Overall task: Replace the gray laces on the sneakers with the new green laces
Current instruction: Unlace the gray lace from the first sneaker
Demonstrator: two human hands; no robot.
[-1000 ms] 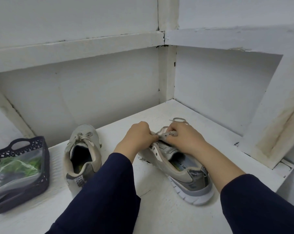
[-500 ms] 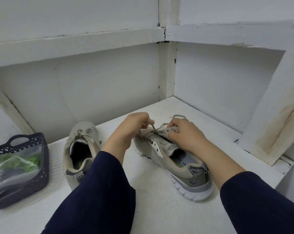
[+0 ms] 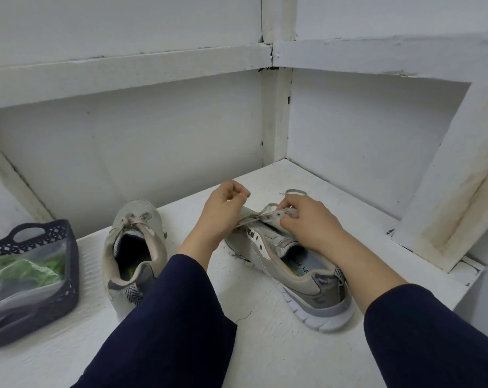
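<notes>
The white shelf (image 3: 279, 345) looks like painted wood, matt, rough and cracked at the seams. The right sneaker (image 3: 315, 289) and the left sneaker (image 3: 133, 219) have matt mesh-cloth uppers; the right one's sole looks rubbery. The gray laces (image 3: 265, 214) are flat woven cloth. The dark basket (image 3: 70, 275) is perforated plastic, and the bag (image 3: 27, 278) in it is clear glossy film.

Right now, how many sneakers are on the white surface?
2. The tied sneaker stands beside the dark basket; the other sneaker has its gray lace gripped by the left hand and right hand. None appears hidden.
</notes>
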